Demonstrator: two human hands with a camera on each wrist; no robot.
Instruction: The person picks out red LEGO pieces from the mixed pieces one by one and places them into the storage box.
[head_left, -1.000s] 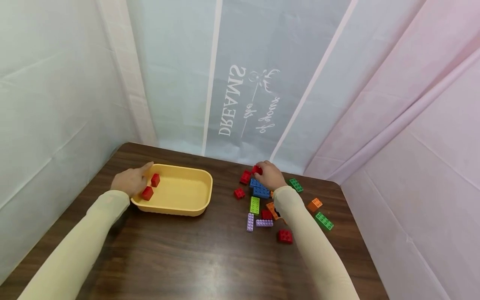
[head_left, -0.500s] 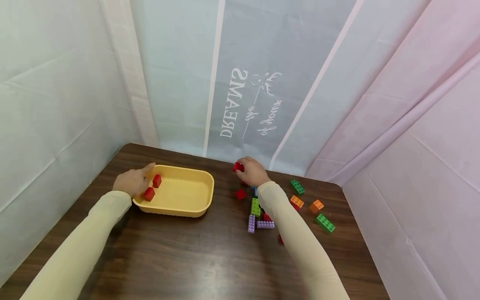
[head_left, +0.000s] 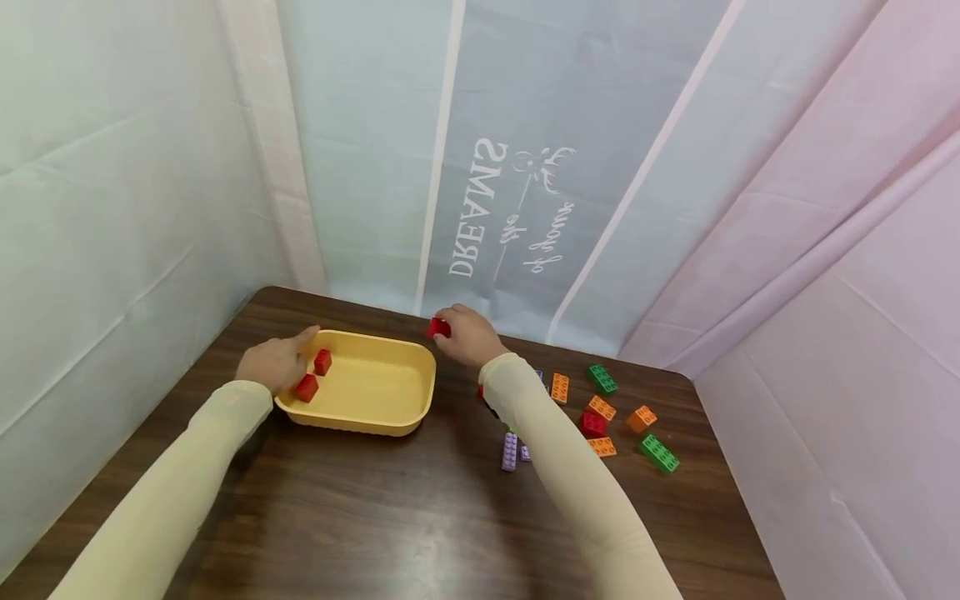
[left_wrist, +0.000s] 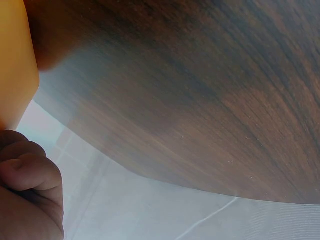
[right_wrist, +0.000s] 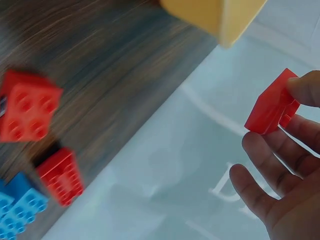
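Observation:
My right hand [head_left: 472, 337] pinches a red toy brick [head_left: 437, 328] between thumb and fingers. It is raised just beyond the right end of a yellow tray [head_left: 381, 426]. The right wrist view shows the same red brick [right_wrist: 272, 102] held at the fingertips, its studs turned toward the palm. At the tray's left end my left hand [head_left: 272, 364] grips the rim. Its curled fingers [left_wrist: 32, 170] show beside the yellow wall in the left wrist view. Two red bricks, one nearer [head_left: 307, 387] and one farther [head_left: 322, 362], lie inside the tray by that hand.
Right of the tray, loose bricks lie on the brown table [head_left: 360, 517]: orange [head_left: 560, 387], green [head_left: 659, 453], purple [head_left: 509, 451] and red [head_left: 592, 424]. The right forearm hides some of them. Blue bricks [right_wrist: 22, 205] show in the right wrist view. Cloth curtains [head_left: 360, 150] border the table.
My right hand has lifted the red brick from the pile and carried it left toward the tray. My left hand has stayed at the tray's left end.

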